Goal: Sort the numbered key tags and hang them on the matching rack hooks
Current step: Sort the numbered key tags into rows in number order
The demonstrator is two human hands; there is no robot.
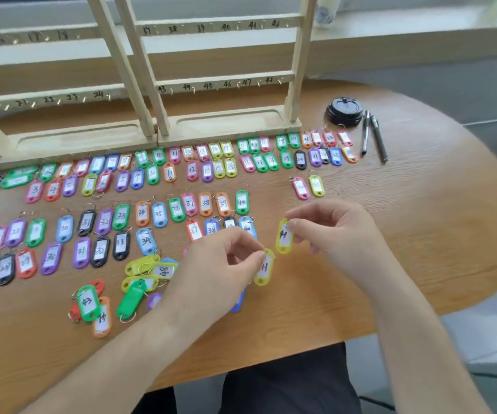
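Key tags (205, 203) of glossy coloured plastic, oblong with rounded ends and white paper inserts, lie in rows on my wood-grain table (420, 234). My left hand (226, 264) pinches the ring end of a yellow tag (263, 270) between thumb and forefinger. My right hand (331, 231) pinches the top of a lime tag (284, 239). Both are handwritten "41" and sit side by side, right of the rows. Behind them stands the pale wooden rack (226, 119), its rails inked 37 to 42, then 43 onward.
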